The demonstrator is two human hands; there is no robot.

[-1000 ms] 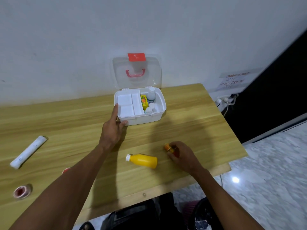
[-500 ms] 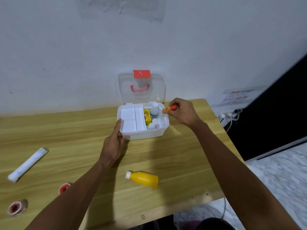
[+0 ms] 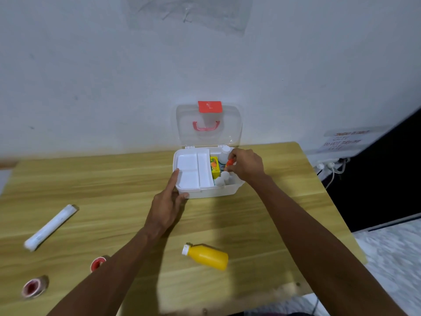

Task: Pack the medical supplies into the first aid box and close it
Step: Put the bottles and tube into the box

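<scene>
Right hand (image 3: 245, 166) over open first aid box (image 3: 214, 192), fingers pinched on small orange-capped item (image 3: 230, 162).
Left hand (image 3: 167, 202) braces box's front-left corner, fingers loosely spread, gripping nothing.

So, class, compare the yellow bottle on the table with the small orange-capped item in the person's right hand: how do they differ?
The yellow bottle lies on its side on the table, untouched; the orange-capped item is pinched in the right hand over the first aid box. The bottle is clearly larger. Its cap is white, the item's orange. Both are not yet packed.
</scene>
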